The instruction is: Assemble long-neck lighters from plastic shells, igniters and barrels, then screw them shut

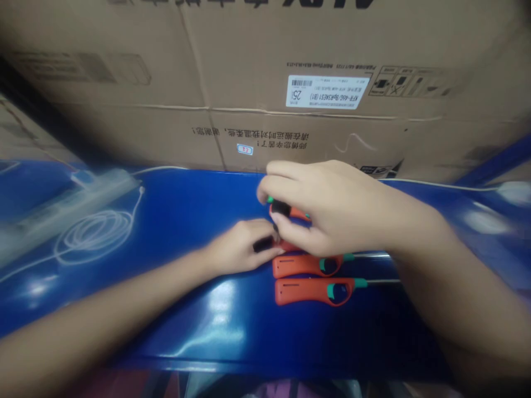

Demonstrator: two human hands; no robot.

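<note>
My right hand [323, 207] is curled with thumb and fingers around an orange utility lighter [301, 213]; its black and green parts show between my fingertips, and the rest is hidden under the hand. Just below and to the left, my left hand [249, 246] pinches the handle end of another orange lighter [288, 247], mostly covered by my right hand. Nearer to me lie two more lighters side by side, an upper one [298, 266] and a lower one [305, 291]. Both have green-and-black triggers and thin metal stems pointing right, partly behind my right forearm.
A large cardboard box [157, 105] with upside-down print stands behind the glossy blue surface [186, 326]. To the left are a white power strip [74, 196] and a coiled white cable [97, 235]. Blurred white objects [483, 218] sit at the right.
</note>
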